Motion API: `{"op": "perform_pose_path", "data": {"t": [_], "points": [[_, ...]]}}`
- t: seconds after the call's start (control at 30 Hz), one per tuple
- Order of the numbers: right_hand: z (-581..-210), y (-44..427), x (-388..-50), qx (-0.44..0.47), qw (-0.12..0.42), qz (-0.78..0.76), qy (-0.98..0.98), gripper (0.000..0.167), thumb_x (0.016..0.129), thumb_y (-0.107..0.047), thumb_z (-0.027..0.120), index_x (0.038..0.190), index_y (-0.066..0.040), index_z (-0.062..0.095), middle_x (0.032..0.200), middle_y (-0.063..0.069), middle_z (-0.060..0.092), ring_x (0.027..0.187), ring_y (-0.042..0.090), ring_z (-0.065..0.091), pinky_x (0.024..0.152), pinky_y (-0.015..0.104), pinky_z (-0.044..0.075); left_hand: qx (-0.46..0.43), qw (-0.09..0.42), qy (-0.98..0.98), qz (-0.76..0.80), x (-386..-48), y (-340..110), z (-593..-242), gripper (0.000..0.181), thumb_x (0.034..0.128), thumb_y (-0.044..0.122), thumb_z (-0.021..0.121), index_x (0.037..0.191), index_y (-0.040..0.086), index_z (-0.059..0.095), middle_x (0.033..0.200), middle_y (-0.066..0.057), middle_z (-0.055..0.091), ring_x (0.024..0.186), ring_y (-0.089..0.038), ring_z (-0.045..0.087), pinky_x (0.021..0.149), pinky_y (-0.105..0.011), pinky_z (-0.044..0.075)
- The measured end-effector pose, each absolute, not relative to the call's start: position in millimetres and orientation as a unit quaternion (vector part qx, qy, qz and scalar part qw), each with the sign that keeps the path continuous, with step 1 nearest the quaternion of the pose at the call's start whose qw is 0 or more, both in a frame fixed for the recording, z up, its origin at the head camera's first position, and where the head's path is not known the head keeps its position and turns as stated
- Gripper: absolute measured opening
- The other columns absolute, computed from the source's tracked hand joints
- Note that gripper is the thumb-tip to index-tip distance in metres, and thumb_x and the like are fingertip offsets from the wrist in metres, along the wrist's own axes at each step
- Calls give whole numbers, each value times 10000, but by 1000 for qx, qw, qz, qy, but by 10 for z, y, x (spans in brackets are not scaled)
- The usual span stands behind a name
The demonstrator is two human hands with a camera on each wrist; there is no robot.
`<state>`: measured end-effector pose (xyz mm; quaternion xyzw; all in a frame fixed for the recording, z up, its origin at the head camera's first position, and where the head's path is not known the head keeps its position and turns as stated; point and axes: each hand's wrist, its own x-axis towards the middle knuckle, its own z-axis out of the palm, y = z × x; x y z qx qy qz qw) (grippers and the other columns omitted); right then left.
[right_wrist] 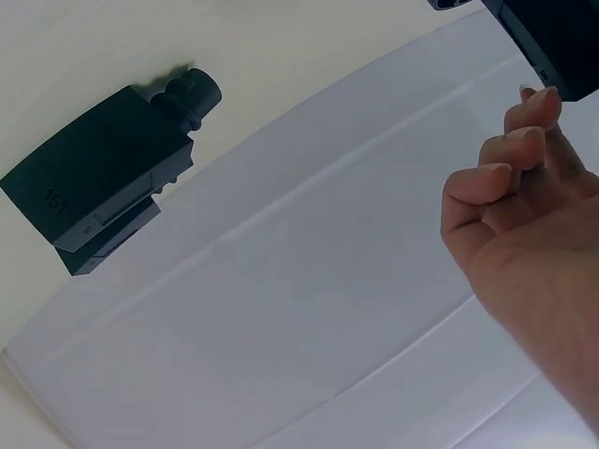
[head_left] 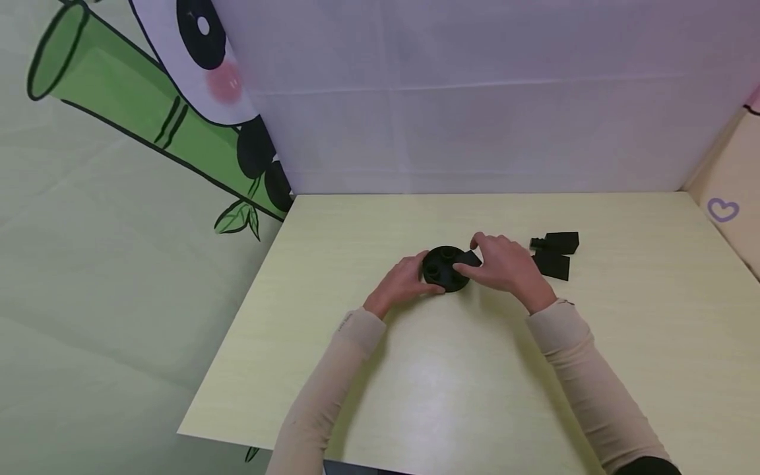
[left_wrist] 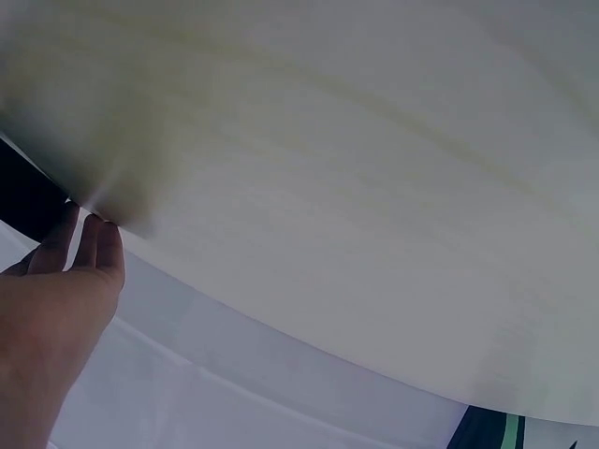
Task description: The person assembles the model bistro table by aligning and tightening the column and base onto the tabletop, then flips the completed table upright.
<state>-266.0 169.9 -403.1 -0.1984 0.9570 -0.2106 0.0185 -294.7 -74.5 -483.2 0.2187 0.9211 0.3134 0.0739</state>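
On the table lies a round black disc (head_left: 441,280) with raised ring-like features on its top. My left hand (head_left: 406,277) grips its left edge, thumb at the front and fingers behind; in the left wrist view the fingertips meet the edge of a dark shape (left_wrist: 28,192). Over the disc's right side, my right hand (head_left: 505,265) pinches a black block (head_left: 469,258). The right wrist view has that block (right_wrist: 557,42) at the fingertips, cut off by the frame edge. Whether the block touches the disc is hidden by the fingers.
Right of the right hand lie two more black blocks, one (head_left: 561,243) with a short round stub and another (head_left: 552,266) in front of it. The pale table (head_left: 380,224) ends at a lilac cloth backdrop (head_left: 475,132). A panel with a purple heart stands right.
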Motion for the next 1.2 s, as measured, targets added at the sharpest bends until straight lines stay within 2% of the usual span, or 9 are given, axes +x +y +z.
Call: {"op": "perform_pose_path", "data": {"t": [0.1,0.2,0.3,0.43,0.8,0.93,1.03,1.1,1.2], "points": [[-4046,1699,-2655,-217,23,-222,950,515,949,-407,695,1248,2,602,1013,154,673,892,336,627,772,501,518,221,74,921,313,-2945,-740,-4835,775,854,405,870,1471,104,511,1368,-75,612,1236,-226,558,1071,-409,441],[-4055,1685,-2654,-224,24,-226,948,506,951,-439,712,1177,2,607,954,126,657,849,318,611,751,481,513,213,75,925,306,-2937,-739,-4839,812,861,423,859,1503,96,485,1413,-88,586,1286,-241,533,1095,-419,425],[-4055,1650,-2623,-217,23,-224,950,582,939,-520,718,1176,1,613,961,130,661,830,316,617,734,480,516,208,78,928,298,-2914,-766,-4839,843,868,439,847,1531,91,459,1450,-99,559,1333,-258,501,1118,-431,407],[-4052,1617,-2579,-217,22,-220,951,547,946,-477,713,1198,2,629,1015,153,678,885,326,628,770,491,519,216,77,926,300,-2893,-800,-4837,823,868,426,851,1518,91,474,1433,-95,573,1320,-254,513,1115,-426,411],[-4095,1461,-2479,-213,-11,-196,957,456,960,-414,712,1047,22,607,822,99,619,744,295,587,702,463,493,241,77,916,312,-2860,-885,-4858,773,868,407,856,1480,89,505,1381,-83,602,1262,-226,547,1088,-403,432],[-4144,1372,-2420,-203,-26,-189,960,489,956,-452,706,1013,20,591,755,96,578,700,296,570,668,454,479,242,78,916,310,-2829,-923,-4865,792,871,403,855,1498,81,493,1404,-95,592,1289,-233,540,1098,-405,428],[-4166,1328,-2362,-193,-38,-191,962,470,945,-438,710,1019,14,602,760,96,589,706,302,576,677,460,479,248,80,915,307,-2805,-946,-4871,809,872,396,855,1512,74,479,1422,-102,583,1306,-239,534,1107,-400,419],[-4176,1298,-2335,-189,-45,-186,963,452,950,-431,703,971,6,590,742,89,572,702,303,566,688,463,466,249,81,916,305,-2788,-964,-4869,821,873,398,853,1522,73,470,1438,-106,573,1323,-244,524,1115,-402,412],[-4187,1254,-2305,-183,-56,-179,965,493,958,-476,691,937,6,588,719,92,560,704,318,569,703,477,457,252,81,915,304,-2771,-993,-4874,798,874,405,851,1508,85,487,1423,-96,582,1313,-236,530,1110,-398,416]]}}
